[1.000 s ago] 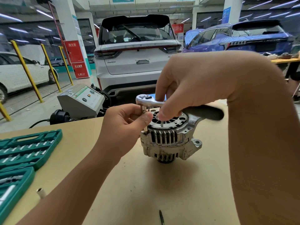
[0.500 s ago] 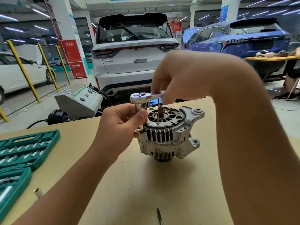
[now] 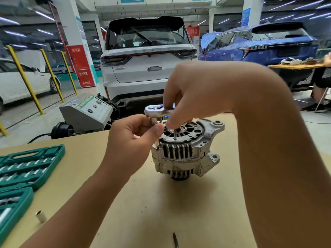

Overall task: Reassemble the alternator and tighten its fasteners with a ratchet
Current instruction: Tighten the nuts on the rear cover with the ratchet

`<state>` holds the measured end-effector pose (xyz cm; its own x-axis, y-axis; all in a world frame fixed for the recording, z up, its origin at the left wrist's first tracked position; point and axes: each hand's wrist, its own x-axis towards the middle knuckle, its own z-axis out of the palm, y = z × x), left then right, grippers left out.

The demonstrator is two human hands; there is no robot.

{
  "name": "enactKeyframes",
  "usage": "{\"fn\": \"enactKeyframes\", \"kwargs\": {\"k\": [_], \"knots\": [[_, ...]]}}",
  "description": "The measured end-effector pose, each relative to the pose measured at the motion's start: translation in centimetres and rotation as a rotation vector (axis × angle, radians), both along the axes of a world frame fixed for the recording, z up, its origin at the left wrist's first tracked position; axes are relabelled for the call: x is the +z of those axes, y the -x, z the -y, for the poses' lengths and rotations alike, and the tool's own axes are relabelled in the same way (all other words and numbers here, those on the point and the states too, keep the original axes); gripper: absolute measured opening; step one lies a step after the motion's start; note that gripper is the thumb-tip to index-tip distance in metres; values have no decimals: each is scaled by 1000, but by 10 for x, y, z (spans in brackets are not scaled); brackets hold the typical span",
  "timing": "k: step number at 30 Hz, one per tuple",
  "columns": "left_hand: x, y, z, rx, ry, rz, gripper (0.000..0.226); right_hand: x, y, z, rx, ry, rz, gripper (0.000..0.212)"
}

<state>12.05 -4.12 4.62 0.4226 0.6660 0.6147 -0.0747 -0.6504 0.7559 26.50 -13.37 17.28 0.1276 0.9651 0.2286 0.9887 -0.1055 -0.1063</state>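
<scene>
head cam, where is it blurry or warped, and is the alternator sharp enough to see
Head view: the alternator at centre is fairly sharp, fins and mounting ears readable; wide-angle distortion bends the pillars and yellow posts outward; ceiling lights smear into streaks; the green socket case at the left edge is soft, its sockets blurred.

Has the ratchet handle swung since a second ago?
Yes. The ratchet handle, earlier stretched rightward across the alternator, now hides behind the right hand.

Ratchet (image 3: pixel 154 111) handle behind right hand (image 3: pixel 193 93)
</scene>
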Motion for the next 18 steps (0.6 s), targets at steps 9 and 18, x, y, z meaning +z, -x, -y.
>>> {"fn": "enactKeyframes", "kwargs": {"k": [9,18], "knots": [[3,0,3,-37,65,37,8,4,1,10,19,-5,-11,17],[6,3,1,-73,46,-29,11,7,-3,18,21,-40,-60,17]]}}
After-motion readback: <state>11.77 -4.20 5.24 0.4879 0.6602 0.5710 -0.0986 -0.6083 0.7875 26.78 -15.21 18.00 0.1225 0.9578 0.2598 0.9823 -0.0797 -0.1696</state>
